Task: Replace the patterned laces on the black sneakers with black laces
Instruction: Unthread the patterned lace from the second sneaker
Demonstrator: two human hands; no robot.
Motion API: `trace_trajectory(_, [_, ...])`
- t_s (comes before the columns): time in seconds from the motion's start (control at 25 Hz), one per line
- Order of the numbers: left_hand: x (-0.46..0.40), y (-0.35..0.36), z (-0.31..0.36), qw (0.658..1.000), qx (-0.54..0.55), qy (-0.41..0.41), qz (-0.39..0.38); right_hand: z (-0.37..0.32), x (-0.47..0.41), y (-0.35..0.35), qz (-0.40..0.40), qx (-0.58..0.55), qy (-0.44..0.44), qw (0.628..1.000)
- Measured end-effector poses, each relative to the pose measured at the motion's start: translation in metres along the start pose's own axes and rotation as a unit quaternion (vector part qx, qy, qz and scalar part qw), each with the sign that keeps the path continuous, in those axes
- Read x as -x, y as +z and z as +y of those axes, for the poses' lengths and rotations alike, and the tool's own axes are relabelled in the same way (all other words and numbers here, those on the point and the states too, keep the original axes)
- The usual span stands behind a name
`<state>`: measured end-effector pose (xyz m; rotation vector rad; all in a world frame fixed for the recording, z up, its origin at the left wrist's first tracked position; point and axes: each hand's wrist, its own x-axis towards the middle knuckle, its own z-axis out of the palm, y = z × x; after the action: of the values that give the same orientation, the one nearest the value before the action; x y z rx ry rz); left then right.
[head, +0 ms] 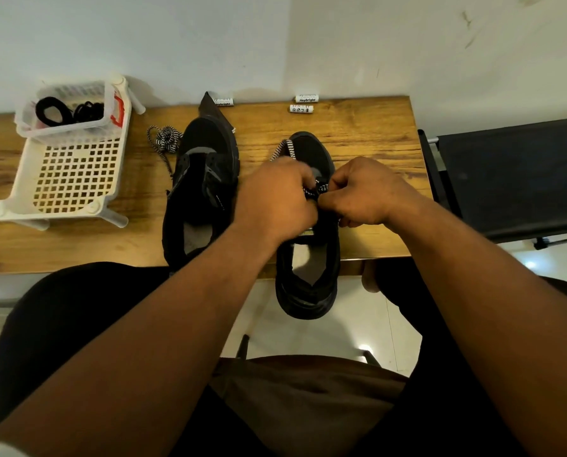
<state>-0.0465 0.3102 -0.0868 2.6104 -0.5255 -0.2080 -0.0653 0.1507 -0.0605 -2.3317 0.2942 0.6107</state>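
Right shoe (308, 258) sits on table (358, 133), heel hanging off near edge. Both hands over its middle. Left hand (275, 199) curled, fingers pinching striped lace (316, 189). Right hand (361, 192) curled, fingers pinching same lace. More of that lace shows by toe.

Left shoe (203, 189) just beside, no lace in it. Loose striped lace (165, 141) lies next to its toe.

Black laces (68, 110) in small white basket (28, 123), on top of white rack (74, 179), far left of table.
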Motion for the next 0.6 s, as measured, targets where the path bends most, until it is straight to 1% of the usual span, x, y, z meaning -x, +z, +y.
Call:
trace_trajectory(0.04, [0.001, 0.005, 0.003, 0.999, -0.035, -0.016, -0.01, 0.0, 0.0, 0.0, 0.003, 0.008, -0.006, 1.0])
trace_trajectory(0.08, [0.003, 0.007, 0.004, 0.998, -0.058, -0.013, 0.014, 0.0, 0.001, 0.0, 0.005, 0.016, -0.011, 1.0])
trace_trajectory(0.16, [0.008, 0.011, 0.005, 0.996, -0.053, 0.012, 0.07, -0.001, 0.002, 0.0, 0.006, 0.021, -0.014, 1.0])
trace_trajectory(0.2, [0.01, 0.013, 0.005, 0.995, -0.024, 0.013, 0.094, -0.001, 0.002, 0.0, 0.011, 0.014, -0.012, 1.0])
trace_trajectory(0.24, [0.011, 0.014, 0.005, 0.992, 0.026, -0.004, 0.123, -0.001, 0.002, -0.001, 0.019, 0.005, -0.01, 1.0])
trace_trajectory(0.28, [0.009, 0.016, 0.001, 0.983, 0.094, -0.051, 0.15, -0.001, 0.002, -0.003, 0.027, 0.001, -0.009, 1.0])
trace_trajectory(0.32, [0.003, 0.016, -0.005, 0.96, 0.18, -0.128, 0.172, -0.001, 0.002, -0.005, 0.029, 0.005, -0.01, 1.0])
trace_trajectory(0.36, [-0.007, 0.01, -0.014, 0.917, 0.277, -0.216, 0.187, -0.001, 0.002, -0.007, 0.027, 0.01, -0.01, 1.0])
trace_trajectory(0.4, [-0.018, 0.002, -0.024, 0.858, 0.367, -0.291, 0.21, 0.0, 0.003, -0.007, 0.023, 0.012, -0.01, 1.0])
trace_trajectory(0.44, [-0.027, -0.008, -0.034, 0.803, 0.431, -0.345, 0.225, 0.001, 0.003, -0.008, 0.022, 0.012, -0.009, 1.0])
trace_trajectory(0.48, [-0.032, -0.016, -0.04, 0.768, 0.461, -0.373, 0.242, 0.002, 0.003, -0.008, 0.022, 0.013, -0.009, 1.0])
trace_trajectory(0.52, [-0.033, -0.022, -0.04, 0.759, 0.465, -0.381, 0.25, 0.002, 0.002, -0.007, 0.023, 0.014, -0.009, 1.0])
trace_trajectory(0.56, [-0.03, -0.025, -0.035, 0.784, 0.433, -0.369, 0.249, 0.002, 0.001, -0.007, 0.023, 0.016, -0.01, 1.0])
trace_trajectory(0.6, [-0.025, -0.023, -0.029, 0.837, 0.364, -0.331, 0.24, 0.001, 0.001, -0.006, 0.024, 0.021, -0.011, 0.999])
